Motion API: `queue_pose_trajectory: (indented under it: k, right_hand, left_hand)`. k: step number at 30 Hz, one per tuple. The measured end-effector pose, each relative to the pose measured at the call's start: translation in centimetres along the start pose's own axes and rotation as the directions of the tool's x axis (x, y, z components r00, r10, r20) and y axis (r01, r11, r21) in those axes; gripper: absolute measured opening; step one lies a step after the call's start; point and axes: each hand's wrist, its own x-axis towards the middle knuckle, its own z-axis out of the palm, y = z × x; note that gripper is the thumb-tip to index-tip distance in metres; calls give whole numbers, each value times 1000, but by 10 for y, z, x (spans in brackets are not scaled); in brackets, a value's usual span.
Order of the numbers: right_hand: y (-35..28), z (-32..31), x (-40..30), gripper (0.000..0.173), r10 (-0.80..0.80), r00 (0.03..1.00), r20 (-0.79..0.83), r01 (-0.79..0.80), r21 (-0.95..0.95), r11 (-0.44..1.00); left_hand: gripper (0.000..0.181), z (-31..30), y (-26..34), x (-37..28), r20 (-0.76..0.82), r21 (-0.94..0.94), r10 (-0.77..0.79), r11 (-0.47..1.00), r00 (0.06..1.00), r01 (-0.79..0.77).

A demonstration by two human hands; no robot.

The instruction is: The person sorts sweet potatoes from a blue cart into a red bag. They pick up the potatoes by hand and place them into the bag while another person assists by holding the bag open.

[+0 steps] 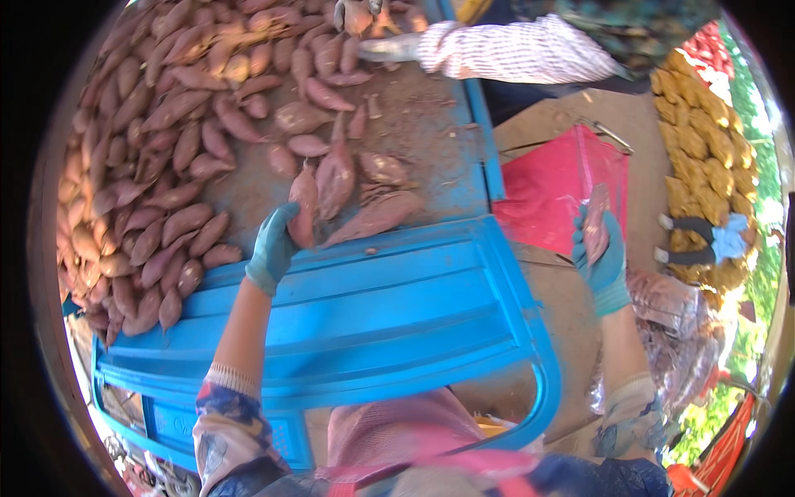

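Observation:
My left hand (273, 242), in a teal glove, grips a sweet potato (304, 208) above the front edge of the blue truck bed (428, 143). Out to the right, my right hand (604, 261), gloved the same way, holds a second sweet potato (597, 227). That one is over the pink mesh bag (559, 180), whose mouth is propped on a metal frame (605, 135). Beside my left hand lie a large sweet potato (336, 174) and a long, wrinkled one (379, 216). Many more are heaped in a pile (180, 118) at the left and far side.
A co-worker's sleeved arm (515, 53) with a gloved hand (391, 48) reaches over the bed's far end. The lowered blue side panel (397, 292) lies before me. Stacked yellow sacks (702, 136) stand at right, with a person (708, 236) by them. Plastic-covered bundles (671, 323) sit below.

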Motion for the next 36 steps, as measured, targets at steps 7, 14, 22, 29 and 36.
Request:
queue_pose_trajectory:
  k: [7,14,22,29,36]
  right_hand:
    - [-1,39,-6,68,134,991,-8,-133,52,990]
    - [141,165,41,40,196,923,332,-129,-214,968]
    - [194,333,182,50,110,746,657,648,-754,106]
    - [250,366,219,58,270,751,602,638,-768,-61]
    - [228,302,125,67,117,714,691,617,-699,362]
  left_hand:
    - [26,135,-35,-48,272,347,75,922,959,-170]
    - [36,124,-22,16,166,566,469,675,868,-473]
    - [88,11,46,131,-382,919,471,283,795,274]
    - [51,-28,31,127,-250,298,148,952,957,-69]
    - [54,-17,-11,47,252,-356,273,918,929,-173]
